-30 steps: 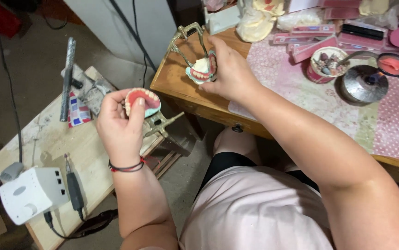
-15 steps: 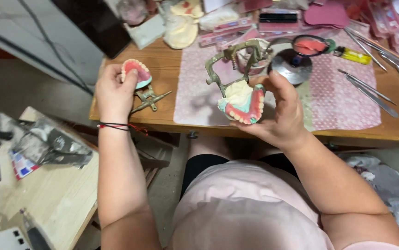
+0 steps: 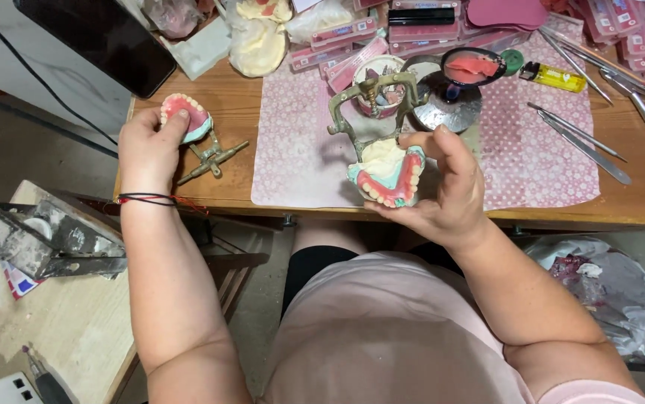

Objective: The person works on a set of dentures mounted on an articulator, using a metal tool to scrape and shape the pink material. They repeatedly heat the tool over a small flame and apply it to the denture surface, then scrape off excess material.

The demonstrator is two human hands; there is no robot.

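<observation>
My left hand (image 3: 146,150) grips a pink denture model with white teeth (image 3: 185,116) on a metal bracket, resting at the left end of the wooden desk (image 3: 217,187). My right hand (image 3: 446,191) holds a metal articulator frame (image 3: 371,101) at the desk's front edge. Its lower cast (image 3: 388,172) shows pink gum, white teeth and a cream plaster base, tilted toward me. Both hands are closed around their pieces.
A pink dotted mat (image 3: 300,150) covers the desk's middle. Metal hand tools (image 3: 580,142), a yellow lighter (image 3: 554,76), a round metal dish (image 3: 453,105), pink tooth-card boxes (image 3: 352,34) and plaster casts (image 3: 259,37) lie behind. A low bench (image 3: 45,314) stands left, a plastic bag (image 3: 606,284) right.
My view has swung from the low bench to the desk. My right hand brought the articulator toward me to the desk's front edge. My left hand moved its denture model onto the desk's left end.
</observation>
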